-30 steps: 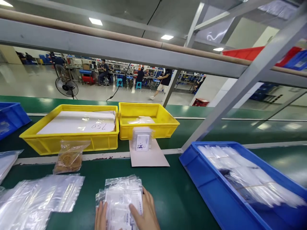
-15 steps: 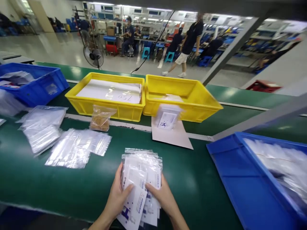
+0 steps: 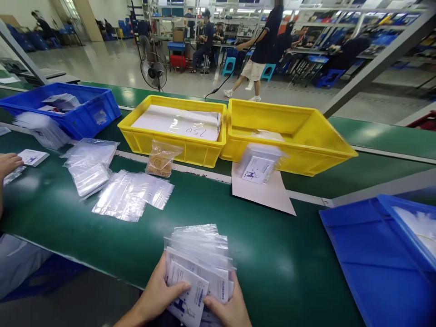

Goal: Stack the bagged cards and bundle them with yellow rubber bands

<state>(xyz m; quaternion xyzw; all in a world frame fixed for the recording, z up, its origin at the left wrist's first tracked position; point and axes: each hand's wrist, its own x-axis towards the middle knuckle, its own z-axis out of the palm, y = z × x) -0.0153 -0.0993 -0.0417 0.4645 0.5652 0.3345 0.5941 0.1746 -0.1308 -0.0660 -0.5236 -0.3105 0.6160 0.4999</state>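
The table (image 3: 279, 254) was a long, smooth green top with a soft sheen, its near edge slanting down from the left. Beyond its far edge lay a pale, glossy floor (image 3: 112, 59), where a black fan (image 3: 153, 72) stood, a person (image 3: 260, 50) was in mid-stride and others sat at crowded benches, with turquoise stools (image 3: 229, 66) nearby.

At the middle of the table's near edge, a fanned stack of packets (image 3: 190, 290) was gripped between two hands: the left hand (image 3: 158, 290) clasped its left side and the right hand (image 3: 235, 306) its right, both thumbs pressing on top. The packets were clear, crinkled plastic around flat white cards printed in purple; whether they touched the table could not be told.

Toward the far edge stood two yellow bins (image 3: 306, 161), ribbed and flared, one holding white paper (image 3: 153, 116). Before them lay a bag of tan bands (image 3: 160, 164) and a stiff, pale sheet (image 3: 262, 195) bearing a blurred pile (image 3: 260, 168) of more packets. Slick, loose bags (image 3: 121, 197) spread to the left. One blue bin (image 3: 85, 122) sat near the far left corner in view, another (image 3: 361, 254) to the right. At the left edge of view, a co-worker's hand (image 3: 10, 163) was beside a white block (image 3: 33, 157).
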